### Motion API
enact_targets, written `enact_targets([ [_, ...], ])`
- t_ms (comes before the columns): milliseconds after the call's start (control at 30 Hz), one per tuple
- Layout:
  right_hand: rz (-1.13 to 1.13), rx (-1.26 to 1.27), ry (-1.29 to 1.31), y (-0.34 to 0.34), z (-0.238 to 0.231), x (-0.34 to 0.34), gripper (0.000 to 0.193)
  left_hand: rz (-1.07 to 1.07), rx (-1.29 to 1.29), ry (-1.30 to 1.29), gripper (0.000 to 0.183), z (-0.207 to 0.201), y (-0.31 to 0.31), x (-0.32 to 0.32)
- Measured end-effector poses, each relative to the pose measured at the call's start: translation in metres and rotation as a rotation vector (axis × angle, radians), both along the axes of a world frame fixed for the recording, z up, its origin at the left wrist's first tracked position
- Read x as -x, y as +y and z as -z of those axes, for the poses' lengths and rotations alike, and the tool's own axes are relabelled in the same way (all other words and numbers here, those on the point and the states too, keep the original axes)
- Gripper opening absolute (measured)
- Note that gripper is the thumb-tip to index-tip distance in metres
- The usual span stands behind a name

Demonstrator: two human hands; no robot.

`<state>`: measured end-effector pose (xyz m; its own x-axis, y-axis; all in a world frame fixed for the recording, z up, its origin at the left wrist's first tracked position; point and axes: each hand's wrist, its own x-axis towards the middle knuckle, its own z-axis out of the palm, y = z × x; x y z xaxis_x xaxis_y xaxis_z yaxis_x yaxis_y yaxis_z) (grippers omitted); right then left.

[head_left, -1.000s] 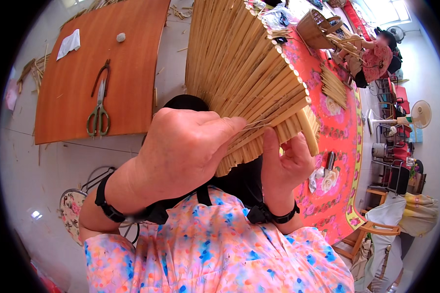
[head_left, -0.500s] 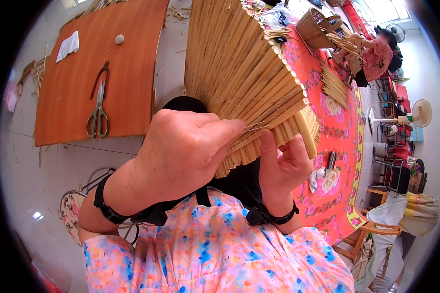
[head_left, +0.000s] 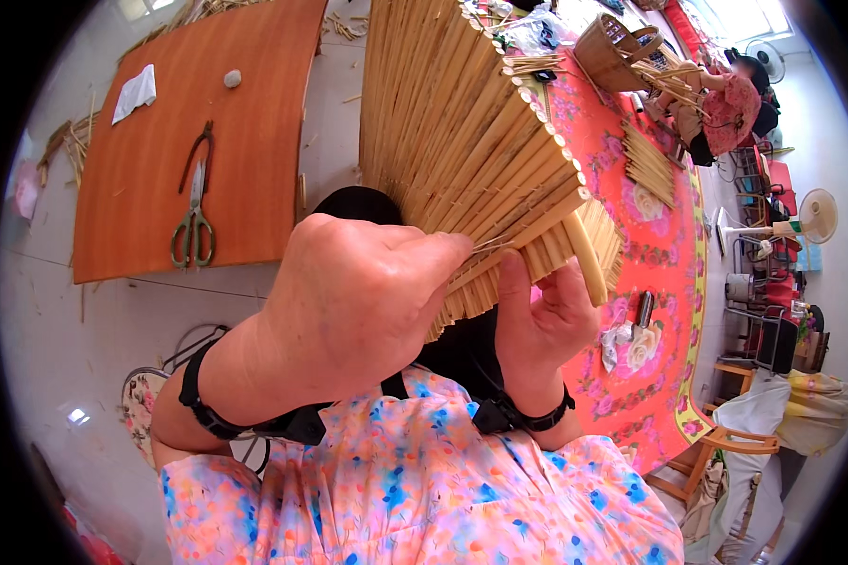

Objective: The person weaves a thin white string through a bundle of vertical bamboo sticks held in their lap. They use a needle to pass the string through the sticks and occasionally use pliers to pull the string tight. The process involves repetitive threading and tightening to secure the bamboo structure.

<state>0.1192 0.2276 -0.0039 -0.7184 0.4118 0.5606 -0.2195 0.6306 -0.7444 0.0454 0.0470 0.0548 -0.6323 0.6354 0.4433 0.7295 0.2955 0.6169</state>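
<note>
A mat of straw-coloured stalks (head_left: 471, 113), stitched side by side, stands in front of me and bends over toward my lap. My left hand (head_left: 363, 282) is closed in a pinch at its lower edge, on a thin pale thread (head_left: 492, 247) that runs to the stitched row. Close to the thread, my right hand (head_left: 545, 311) grips the mat's folded edge, thumb on the near face and fingers curled behind. A single thicker stalk (head_left: 586, 259) borders that edge beside my right fingers. Whether a needle is between my left fingertips is hidden.
On the orange wooden board (head_left: 245, 188) at left lie green-handled scissors (head_left: 193, 231), dark pincers (head_left: 198, 155), a white cloth (head_left: 136, 94) and a small pale lump (head_left: 232, 79). Right, a red floral cloth (head_left: 622, 405) carries loose stalks (head_left: 646, 162) and a basket (head_left: 612, 52). Another person (head_left: 730, 108) sits beyond.
Both hands keep almost the same place and grip on the mat. The surroundings have shifted slightly to the right in the view.
</note>
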Motion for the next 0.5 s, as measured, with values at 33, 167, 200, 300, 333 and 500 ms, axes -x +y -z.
enact_targets([
  [33, 0.003, -0.002, 0.011, 0.0, 0.0, 0.001, 0.033, -0.005, -0.003, 0.006, 0.018, 0.0, 0.001, 0.0],
  [167, 0.002, -0.108, 0.07, 0.002, -0.002, 0.008, 0.033, -0.024, 0.024, -0.035, 0.017, -0.002, 0.004, 0.0],
  [200, 0.007, -0.11, 0.078, 0.001, -0.003, 0.009, 0.033, -0.028, 0.011, -0.018, 0.017, -0.002, 0.006, 0.0],
  [300, -0.026, -0.077, 0.137, 0.002, -0.001, 0.013, 0.032, -0.029, -0.007, 0.002, 0.017, -0.003, 0.011, 0.001],
  [333, -0.04, -0.056, 0.169, 0.002, 0.0, 0.014, 0.032, -0.02, 0.002, -0.002, 0.018, -0.005, 0.011, 0.002],
  [500, -0.228, 0.092, 0.181, 0.003, 0.002, 0.014, 0.041, -0.04, 0.05, -0.057, 0.018, -0.011, 0.01, 0.001],
])
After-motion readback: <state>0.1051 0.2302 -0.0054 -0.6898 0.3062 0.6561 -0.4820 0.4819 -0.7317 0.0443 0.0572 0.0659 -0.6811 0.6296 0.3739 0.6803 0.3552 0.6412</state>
